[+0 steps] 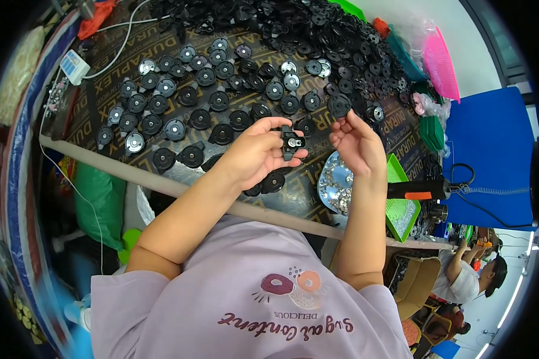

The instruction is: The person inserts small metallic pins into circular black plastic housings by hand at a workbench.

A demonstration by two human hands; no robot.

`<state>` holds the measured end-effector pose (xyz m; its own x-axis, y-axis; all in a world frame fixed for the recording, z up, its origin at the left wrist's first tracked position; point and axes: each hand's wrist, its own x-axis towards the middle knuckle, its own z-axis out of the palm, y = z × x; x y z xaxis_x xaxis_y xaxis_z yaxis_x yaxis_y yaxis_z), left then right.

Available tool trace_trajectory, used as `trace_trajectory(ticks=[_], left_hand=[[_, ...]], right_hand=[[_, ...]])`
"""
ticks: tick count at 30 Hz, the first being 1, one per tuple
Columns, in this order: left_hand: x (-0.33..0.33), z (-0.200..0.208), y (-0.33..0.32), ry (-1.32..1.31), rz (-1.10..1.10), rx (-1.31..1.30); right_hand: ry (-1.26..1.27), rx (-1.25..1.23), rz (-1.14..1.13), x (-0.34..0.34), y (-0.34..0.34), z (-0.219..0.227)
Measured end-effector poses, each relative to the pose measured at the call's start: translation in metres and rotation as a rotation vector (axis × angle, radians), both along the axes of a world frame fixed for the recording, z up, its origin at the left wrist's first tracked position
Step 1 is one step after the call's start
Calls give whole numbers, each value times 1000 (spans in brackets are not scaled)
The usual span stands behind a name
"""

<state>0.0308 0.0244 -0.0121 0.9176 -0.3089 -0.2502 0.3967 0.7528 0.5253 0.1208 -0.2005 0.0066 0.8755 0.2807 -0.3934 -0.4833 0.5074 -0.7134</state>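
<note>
My left hand (250,154) is closed on a small black plastic part with a metal piece at its centre (291,143), held above the table. In the fingertips of my right hand (362,148) is a round black plastic disc (339,106), raised over the edge of the big heap. Beneath my right wrist sits a light blue plate (326,186) with many small metal pieces, partly covered by my forearm. Several finished-looking round black parts with metal centres (175,129) lie spread in loose rows to the left of my hands.
A heap of black plastic parts (305,33) fills the far side. To the right are a green tray (395,164), a black power screwdriver with an orange band (422,190), a blue panel (491,155) and a pink basket (440,60). A white box (74,67) with cables stands far left. Other people (461,278) sit at lower right.
</note>
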Motion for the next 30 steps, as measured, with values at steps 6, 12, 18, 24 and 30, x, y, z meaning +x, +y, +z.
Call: trace_trajectory(ticks=[6,12,18,24,30], left_hand=[[-1,1,-2,-7,-59,-1],[-2,-1,1,-32,-97,-3],[-6,2,-2,-63,-96,-6],[-7,5,-8,-73,-54,-33],[-9,5,-8,-86,-49,-25]], right_hand=[[-97,8,105,-27,12,9],[-540,-623,-49,-54,26,14],[-1607,-1358,-96,-83,34,17],[-1707,-1453,-108,-91,37,7],[-1726,-1444,-84,-92,38,6]])
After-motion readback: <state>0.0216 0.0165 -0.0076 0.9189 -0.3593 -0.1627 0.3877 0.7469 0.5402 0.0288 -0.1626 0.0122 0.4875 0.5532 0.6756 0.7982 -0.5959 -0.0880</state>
